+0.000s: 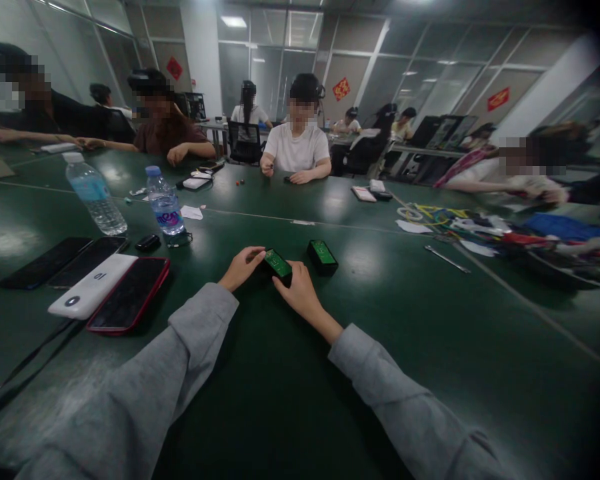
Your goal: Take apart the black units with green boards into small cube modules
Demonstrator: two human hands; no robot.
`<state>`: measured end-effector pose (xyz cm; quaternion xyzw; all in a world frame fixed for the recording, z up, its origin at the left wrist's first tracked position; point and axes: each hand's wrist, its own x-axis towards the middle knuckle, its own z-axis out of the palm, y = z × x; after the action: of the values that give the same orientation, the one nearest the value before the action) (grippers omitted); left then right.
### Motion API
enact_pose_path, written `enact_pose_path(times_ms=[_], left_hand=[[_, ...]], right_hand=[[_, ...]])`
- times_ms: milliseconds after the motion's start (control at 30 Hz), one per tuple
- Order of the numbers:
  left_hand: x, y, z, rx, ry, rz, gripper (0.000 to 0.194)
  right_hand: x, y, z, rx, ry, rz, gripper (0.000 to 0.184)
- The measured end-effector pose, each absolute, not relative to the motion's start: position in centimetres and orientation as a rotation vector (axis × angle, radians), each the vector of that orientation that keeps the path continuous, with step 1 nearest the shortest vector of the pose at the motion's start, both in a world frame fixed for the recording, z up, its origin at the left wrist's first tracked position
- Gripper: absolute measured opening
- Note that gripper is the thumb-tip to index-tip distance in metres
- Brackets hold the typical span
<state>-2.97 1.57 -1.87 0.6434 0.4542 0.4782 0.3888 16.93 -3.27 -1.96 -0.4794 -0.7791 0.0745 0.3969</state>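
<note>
Black box with a green circuit face (279, 263) lies in front of the wearer, over the green table (265, 407), face up and turned at a slant. Taking it as the clock's centre, with twelve pointing away from the wearer, the left hand (244, 268) comes in from nine, bent fingers and thumb closed on the box's left end. The right hand (303, 290) comes from four, its thumb and fingers pinching the opposite end. Whether the box touches the tabletop, I cannot tell.

At three o'clock, just beside the right hand, a second black box (323, 258) rests with its green face up. Well apart, also at three, lies a metal rod (447, 259). The purple-labelled bottle (164, 203) stands at ten; the white power bank (93, 287) lies at nine, touching the red-cased phone (130, 295).
</note>
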Motion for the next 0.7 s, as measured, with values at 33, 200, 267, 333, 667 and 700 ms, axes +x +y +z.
enact_pose_path(times_ms=[33, 200, 267, 333, 667, 700], left_hand=[[-3.0, 1.6, -1.9, 1.646, 1.153, 1.209, 0.047], [-3.0, 1.6, -1.9, 1.669, 1.167, 1.194, 0.049], [-2.9, 1.5, -1.7, 1.688, 1.193, 1.184, 0.049], [-3.0, 1.3, -1.3, 1.722, 1.208, 1.175, 0.047], [-3.1, 1.3, -1.2, 1.744, 1.169, 1.173, 0.046], [-3.1, 1.3, -1.3, 1.745, 1.168, 1.179, 0.046]], right_hand=[[16.9, -3.3, -1.9, -1.222, -1.978, 0.207, 0.046], [16.5, -3.8, -0.8, -1.209, -2.06, 0.137, 0.047], [16.4, -4.1, -0.5, -1.196, -2.109, 0.118, 0.052], [16.4, -4.3, -0.5, -1.192, -2.141, 0.131, 0.056], [16.3, -4.3, -0.2, -1.107, -2.074, 0.256, 0.04], [16.3, -4.2, -0.3, -1.095, -2.054, 0.28, 0.038]])
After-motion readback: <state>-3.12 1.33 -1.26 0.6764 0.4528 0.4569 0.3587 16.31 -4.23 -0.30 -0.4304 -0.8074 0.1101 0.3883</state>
